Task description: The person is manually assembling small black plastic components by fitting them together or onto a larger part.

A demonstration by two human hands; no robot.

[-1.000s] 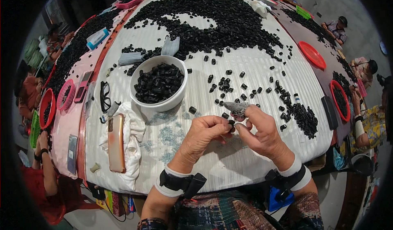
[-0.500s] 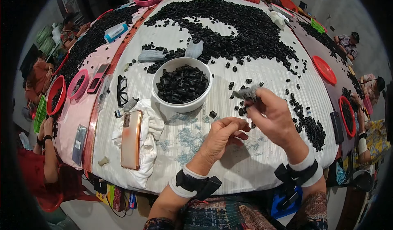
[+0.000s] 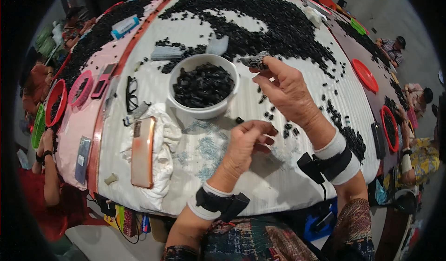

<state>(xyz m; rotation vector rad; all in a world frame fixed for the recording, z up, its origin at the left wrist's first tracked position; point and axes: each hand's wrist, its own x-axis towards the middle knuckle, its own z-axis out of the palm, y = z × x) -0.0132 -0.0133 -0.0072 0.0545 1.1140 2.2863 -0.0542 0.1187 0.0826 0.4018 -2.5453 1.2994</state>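
Observation:
At the right of the white bowl [image 3: 175, 101], my right hand [image 3: 290, 91] is raised over the table. A ragged grey knit piece [image 3: 254, 60] seems to cover its index fingertip. The thumb stays apart from it, and the other fingers curl beneath. Nearer to me, my left hand [image 3: 248, 145] hovers above the table with its fingertips pinched; what they hold, if anything, is hidden. A single black piece [image 3: 239, 120] lies by its knuckles. Inside the bowl are many small black pieces [image 3: 203, 85]. More loose black pieces [image 3: 290, 130] lie between my hands.
A large spread of black pieces [image 3: 260, 29] fills the far table. A phone [image 3: 143, 154] rests on white cloth [image 3: 160, 182], near glasses [image 3: 132, 94]. More black parts [image 3: 350, 140] lie right. Pink and red baskets [image 3: 80, 88] stand left. Several people sit along both sides.
My right hand has moved up and to the left, to a spot beside the bowl's rim. My left hand stays pinched near the same place. The whole view has shifted slightly.

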